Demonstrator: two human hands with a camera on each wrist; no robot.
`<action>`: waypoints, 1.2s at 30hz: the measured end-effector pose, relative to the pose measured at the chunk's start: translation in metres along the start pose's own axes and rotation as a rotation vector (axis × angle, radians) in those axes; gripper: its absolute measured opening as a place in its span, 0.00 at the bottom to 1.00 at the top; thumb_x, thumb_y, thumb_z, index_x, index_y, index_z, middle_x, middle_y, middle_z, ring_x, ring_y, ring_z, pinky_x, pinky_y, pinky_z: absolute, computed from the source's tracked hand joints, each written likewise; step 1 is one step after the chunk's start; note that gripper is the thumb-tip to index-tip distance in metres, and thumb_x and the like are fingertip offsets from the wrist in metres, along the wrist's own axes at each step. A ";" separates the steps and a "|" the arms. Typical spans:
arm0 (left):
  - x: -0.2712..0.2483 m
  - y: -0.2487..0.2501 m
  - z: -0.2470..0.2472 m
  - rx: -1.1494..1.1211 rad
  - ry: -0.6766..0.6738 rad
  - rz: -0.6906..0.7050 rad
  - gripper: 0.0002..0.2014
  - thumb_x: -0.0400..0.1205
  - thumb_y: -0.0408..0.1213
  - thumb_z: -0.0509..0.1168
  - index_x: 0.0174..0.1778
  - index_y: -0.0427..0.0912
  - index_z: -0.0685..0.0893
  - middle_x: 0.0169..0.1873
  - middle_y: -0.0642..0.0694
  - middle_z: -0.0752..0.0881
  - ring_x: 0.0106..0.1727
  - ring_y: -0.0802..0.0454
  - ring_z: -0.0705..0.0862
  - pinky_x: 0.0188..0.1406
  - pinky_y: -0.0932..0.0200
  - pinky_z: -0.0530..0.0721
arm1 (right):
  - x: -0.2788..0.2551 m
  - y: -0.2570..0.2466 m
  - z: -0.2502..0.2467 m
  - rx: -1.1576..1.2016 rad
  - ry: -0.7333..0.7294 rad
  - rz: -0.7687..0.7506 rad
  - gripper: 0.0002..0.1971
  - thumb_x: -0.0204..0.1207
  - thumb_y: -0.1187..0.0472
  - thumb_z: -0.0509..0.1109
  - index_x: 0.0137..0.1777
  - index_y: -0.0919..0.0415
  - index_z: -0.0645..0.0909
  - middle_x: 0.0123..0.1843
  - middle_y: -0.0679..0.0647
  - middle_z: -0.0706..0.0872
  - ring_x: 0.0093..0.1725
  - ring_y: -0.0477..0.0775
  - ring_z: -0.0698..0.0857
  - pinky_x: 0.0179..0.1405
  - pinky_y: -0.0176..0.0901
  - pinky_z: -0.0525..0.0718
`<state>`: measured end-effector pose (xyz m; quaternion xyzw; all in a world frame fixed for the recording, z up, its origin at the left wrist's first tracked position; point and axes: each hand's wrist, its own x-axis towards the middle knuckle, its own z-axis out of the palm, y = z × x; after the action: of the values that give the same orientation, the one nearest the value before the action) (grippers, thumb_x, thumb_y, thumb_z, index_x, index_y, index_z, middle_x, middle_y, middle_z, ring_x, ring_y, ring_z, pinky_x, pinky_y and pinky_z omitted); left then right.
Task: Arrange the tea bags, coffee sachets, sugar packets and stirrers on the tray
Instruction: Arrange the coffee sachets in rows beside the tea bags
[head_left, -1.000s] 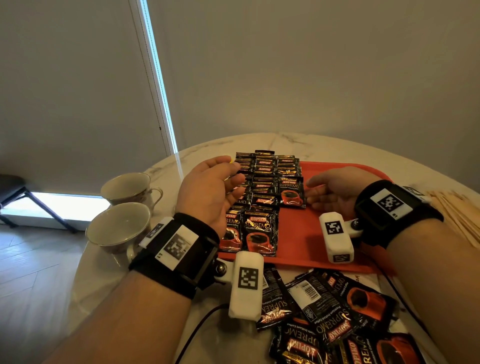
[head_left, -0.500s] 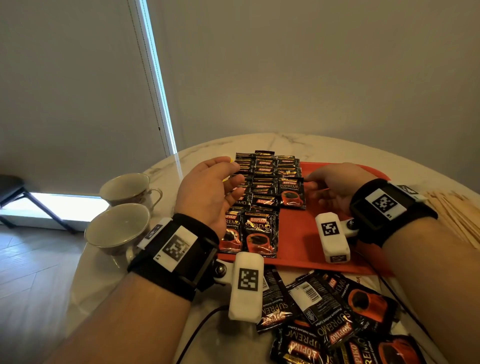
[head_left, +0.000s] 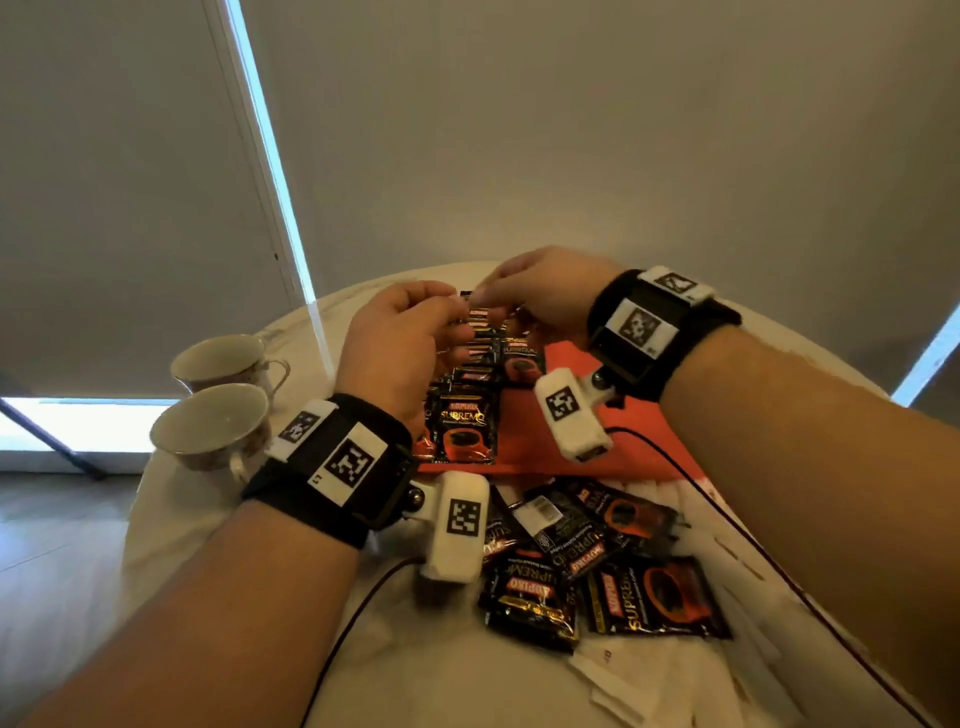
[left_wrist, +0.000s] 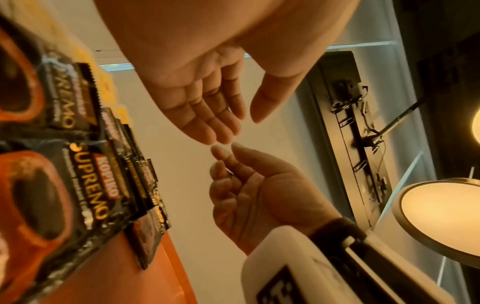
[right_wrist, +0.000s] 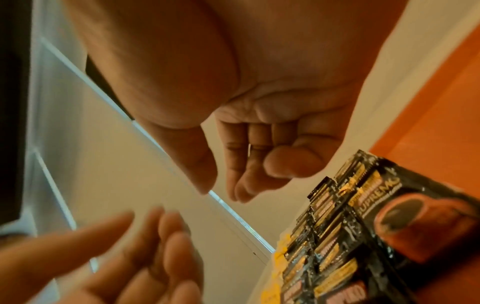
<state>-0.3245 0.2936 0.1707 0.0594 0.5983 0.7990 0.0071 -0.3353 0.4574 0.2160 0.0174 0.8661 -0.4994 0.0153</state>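
Glossy black foil on the coffee sachets (head_left: 464, 427), crinkled and catching highlights, edges serrated (left_wrist: 145, 172). Smooth, matt orange-red plastic for the tray (head_left: 644, 447). Polished pale stone, faintly veined, for the worktop (head_left: 291, 649). Glazed, shiny ceramic on the two cups (head_left: 210, 428). Black woven cloth for the wrist straps (head_left: 306, 499), with matt white plastic housings (head_left: 457, 525) carrying printed paper-like markers. Rubbery dark cable (head_left: 358, 618), smooth. Flat matt paint on the wall (head_left: 571, 130).

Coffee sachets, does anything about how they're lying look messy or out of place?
Yes. A loose heap of coffee sachets lies criss-crossed on the table, off the red tray, while the tray's sachet rows overlap neatly.
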 end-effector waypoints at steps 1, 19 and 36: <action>-0.004 0.006 0.001 0.019 -0.028 0.005 0.06 0.84 0.29 0.70 0.53 0.42 0.87 0.47 0.42 0.91 0.41 0.51 0.90 0.37 0.57 0.87 | -0.006 -0.004 0.000 -0.070 -0.013 -0.004 0.08 0.81 0.57 0.75 0.56 0.60 0.90 0.38 0.52 0.86 0.36 0.50 0.83 0.36 0.45 0.81; -0.118 0.011 -0.040 1.198 -0.469 -0.208 0.36 0.57 0.59 0.89 0.59 0.62 0.82 0.59 0.59 0.84 0.59 0.57 0.83 0.63 0.50 0.86 | -0.138 0.016 -0.002 -0.863 -0.425 0.181 0.33 0.62 0.40 0.86 0.69 0.36 0.82 0.66 0.41 0.85 0.59 0.48 0.85 0.56 0.46 0.87; -0.121 0.002 -0.021 1.444 -0.528 -0.083 0.34 0.63 0.55 0.88 0.62 0.60 0.81 0.57 0.57 0.85 0.54 0.55 0.86 0.58 0.49 0.91 | -0.160 0.009 0.020 -1.116 -0.422 -0.113 0.26 0.75 0.54 0.76 0.73 0.38 0.79 0.61 0.43 0.87 0.50 0.46 0.87 0.48 0.44 0.89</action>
<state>-0.2064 0.2634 0.1566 0.2157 0.9517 0.1686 0.1392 -0.1750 0.4418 0.2048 -0.1389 0.9753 0.0380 0.1673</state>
